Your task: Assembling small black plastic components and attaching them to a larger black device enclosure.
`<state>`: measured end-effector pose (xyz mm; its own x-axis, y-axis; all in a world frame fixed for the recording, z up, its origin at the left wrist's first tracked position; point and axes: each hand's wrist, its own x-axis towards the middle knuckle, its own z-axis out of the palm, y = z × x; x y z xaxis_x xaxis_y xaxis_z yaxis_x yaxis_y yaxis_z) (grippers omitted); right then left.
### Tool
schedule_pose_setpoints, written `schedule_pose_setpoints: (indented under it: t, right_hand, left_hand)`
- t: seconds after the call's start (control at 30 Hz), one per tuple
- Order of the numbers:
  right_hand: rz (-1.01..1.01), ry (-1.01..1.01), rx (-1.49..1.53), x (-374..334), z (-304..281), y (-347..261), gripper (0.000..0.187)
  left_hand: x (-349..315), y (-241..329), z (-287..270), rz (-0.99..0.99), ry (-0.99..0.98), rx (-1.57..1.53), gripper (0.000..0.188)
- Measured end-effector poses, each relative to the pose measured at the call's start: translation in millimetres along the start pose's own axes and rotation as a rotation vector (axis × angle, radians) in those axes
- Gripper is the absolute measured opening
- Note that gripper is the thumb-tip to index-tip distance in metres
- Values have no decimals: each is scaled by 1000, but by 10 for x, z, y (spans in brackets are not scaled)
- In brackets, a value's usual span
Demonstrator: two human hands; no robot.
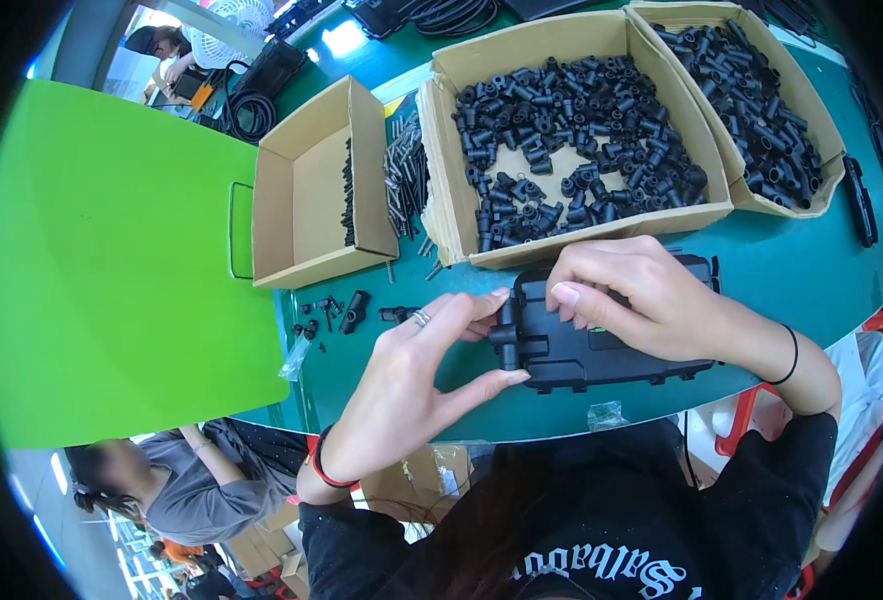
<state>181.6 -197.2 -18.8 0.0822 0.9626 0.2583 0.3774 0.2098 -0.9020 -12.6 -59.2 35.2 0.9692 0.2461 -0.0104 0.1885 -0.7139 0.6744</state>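
A flat black plastic case [561, 368] with small tabs along its edges lies on the table in front of me. A short black tube-shaped plastic fitting [505, 340] sits against its left end. My left hand [411, 365] grips that fitting, thumb at its near end and fingers at its far end. Over the top of the case is my right hand [641, 300], its fingers curled in and closed. Whatever lies between those fingers is hidden. Left of my left hand are a loose black fitting [355, 312] and several small black parts.
Beyond the case stands a cardboard box [581, 243] full of black fittings, with another box [811, 190] of black tubes at right. A smaller carton [301, 200] and a pile of screws [406, 175] stand left. A green panel [121, 270] fills the left side.
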Motion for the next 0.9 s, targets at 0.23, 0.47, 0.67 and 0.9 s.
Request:
schedule_pose_setpoints:
  t: [0.23, 0.47, 0.67, 0.9]
  right_hand:
    - [18, -46, -87, 4, -24, -18, 25]
    - [-42, 11, -40, -3, 6, 19, 26]
    - [-86, 25, -16, -14, 13, 62, 23]
    - [-101, 32, -30, -13, 6, 72, 21]
  left_hand:
    - [-16, -85, 108, -98, -24, -253, 56]
    - [-126, -187, 223, -188, 37, -753, 55]
    - [-139, -129, 131, -310, 55, -705, 48]
    - [-47, -118, 137, -259, 55, -589, 43]
